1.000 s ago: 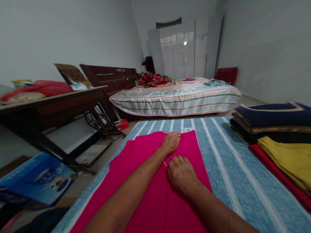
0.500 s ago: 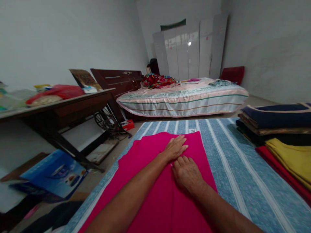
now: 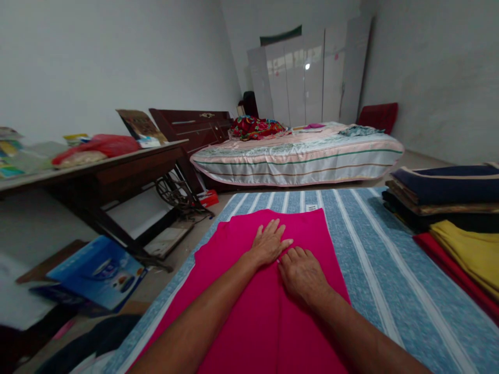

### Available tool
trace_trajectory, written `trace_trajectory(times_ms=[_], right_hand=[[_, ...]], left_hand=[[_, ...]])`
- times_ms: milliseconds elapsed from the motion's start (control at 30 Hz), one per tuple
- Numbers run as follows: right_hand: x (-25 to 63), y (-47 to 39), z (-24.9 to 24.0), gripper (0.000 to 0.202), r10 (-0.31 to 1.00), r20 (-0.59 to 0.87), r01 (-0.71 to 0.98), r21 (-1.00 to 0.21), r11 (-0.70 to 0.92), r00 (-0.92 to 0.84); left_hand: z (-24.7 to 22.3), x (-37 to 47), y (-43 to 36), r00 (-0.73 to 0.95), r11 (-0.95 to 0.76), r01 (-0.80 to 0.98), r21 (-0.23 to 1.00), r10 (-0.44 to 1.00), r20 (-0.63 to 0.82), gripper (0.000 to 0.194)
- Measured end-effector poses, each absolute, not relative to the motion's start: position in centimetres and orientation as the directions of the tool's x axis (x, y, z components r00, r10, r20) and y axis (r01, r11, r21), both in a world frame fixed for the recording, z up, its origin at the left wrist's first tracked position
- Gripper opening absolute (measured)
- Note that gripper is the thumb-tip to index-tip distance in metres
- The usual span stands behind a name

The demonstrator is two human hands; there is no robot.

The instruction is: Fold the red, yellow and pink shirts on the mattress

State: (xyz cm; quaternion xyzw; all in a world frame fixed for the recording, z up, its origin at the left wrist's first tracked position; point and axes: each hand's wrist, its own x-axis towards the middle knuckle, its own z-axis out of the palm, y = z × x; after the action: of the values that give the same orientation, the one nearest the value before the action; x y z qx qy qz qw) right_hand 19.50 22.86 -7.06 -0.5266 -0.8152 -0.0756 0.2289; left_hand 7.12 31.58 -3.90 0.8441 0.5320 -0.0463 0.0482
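A bright pink cloth (image 3: 249,306) lies spread on a blue and white striped surface (image 3: 366,244). My left hand (image 3: 268,242) rests flat on the upper middle of the cloth, fingers apart. Just to its right, my right hand (image 3: 303,274) is closed, its fingers curled down at the cloth beside a lengthwise fold line. What its fingertips grip, if anything, is hidden beneath them.
Folded clothes stand at the right: a navy stack (image 3: 448,184), a yellow one (image 3: 463,249) and a red one (image 3: 448,265). Beyond are a bed (image 3: 296,161) and wardrobe (image 3: 312,83). At left are a sewing table (image 3: 117,166) and blue box (image 3: 103,272).
My left hand has slid left across the pink cloth, its fingers now more spread. My right hand stays at nearly the same place on the cloth. The view has shifted slightly.
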Motion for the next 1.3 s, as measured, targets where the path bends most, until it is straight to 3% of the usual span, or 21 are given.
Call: trace_trajectory(times_ms=[167,333,500,667,833,933,1300], right_hand=[[19.6,22.8,-6.9,0.024,0.833,0.416,0.892,-0.100,0.440,-0.365],[19.7,22.8,-6.8,0.024,0.838,0.400,0.889,-0.107,0.445,-0.371],[19.8,22.6,-6.9,0.025,0.829,0.420,0.891,-0.093,0.444,-0.369],[19.9,22.4,-7.0,0.023,0.815,0.438,0.888,-0.075,0.453,-0.379],[20.1,22.3,-7.5,0.018,0.799,0.465,0.883,-0.073,0.464,-0.382],[20.2,22.2,-7.8,0.021,0.792,0.468,0.881,-0.054,0.469,-0.393],[20.6,21.7,-7.3,0.031,0.842,0.323,0.889,-0.007,0.458,-0.431]], left_hand=[[-3.5,6.3,30.9,0.385,-0.376,0.923,0.080,0.895,-0.225,0.074],[-2.7,6.1,30.3,0.340,-0.329,0.940,0.089,0.922,-0.187,0.073],[-3.3,5.6,29.6,0.330,-0.322,0.944,0.072,0.914,-0.238,0.077],[-3.9,5.1,28.4,0.343,-0.340,0.939,0.048,0.930,-0.132,0.076],[-4.2,4.9,27.0,0.332,-0.321,0.943,0.087,0.923,-0.196,0.075],[-3.8,4.8,26.0,0.324,-0.309,0.944,0.112,0.935,-0.147,0.077],[1.0,-3.7,11.5,0.247,-0.206,0.960,0.192,0.943,-0.223,0.062]])
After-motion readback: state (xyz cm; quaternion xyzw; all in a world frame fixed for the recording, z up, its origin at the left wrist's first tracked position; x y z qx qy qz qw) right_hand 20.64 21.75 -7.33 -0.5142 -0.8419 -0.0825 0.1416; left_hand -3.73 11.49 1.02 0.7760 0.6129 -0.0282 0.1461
